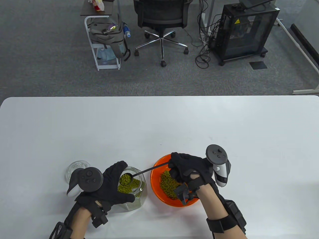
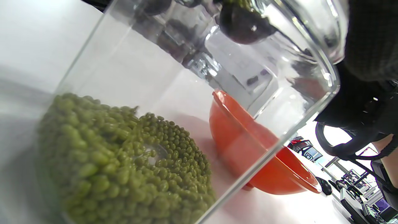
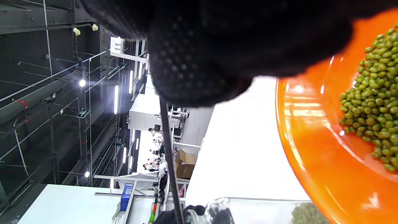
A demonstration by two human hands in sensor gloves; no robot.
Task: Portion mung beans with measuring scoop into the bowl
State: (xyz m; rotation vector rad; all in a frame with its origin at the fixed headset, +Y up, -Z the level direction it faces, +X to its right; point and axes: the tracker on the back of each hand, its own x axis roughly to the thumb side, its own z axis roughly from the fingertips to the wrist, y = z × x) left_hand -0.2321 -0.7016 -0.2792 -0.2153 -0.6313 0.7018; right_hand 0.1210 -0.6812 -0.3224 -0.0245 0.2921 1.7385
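Clear glossy glass jar [image 1: 135, 185]; shiny orange plastic bowl [image 1: 159, 193]; matt white table [image 1: 159, 129]; black knit gloves [image 1: 113, 186].

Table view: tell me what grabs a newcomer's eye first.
The orange bowl near the front edge, holding green beans. Beside it, the left hand grips a glass jar of beans, while the right hand holds a loaded black scoop at its mouth.

jar [image 1: 135, 189] left of bowl [image 1: 159, 184], lid [image 1: 76, 168] left of jar, scoop [image 1: 125, 178] in jar mouth
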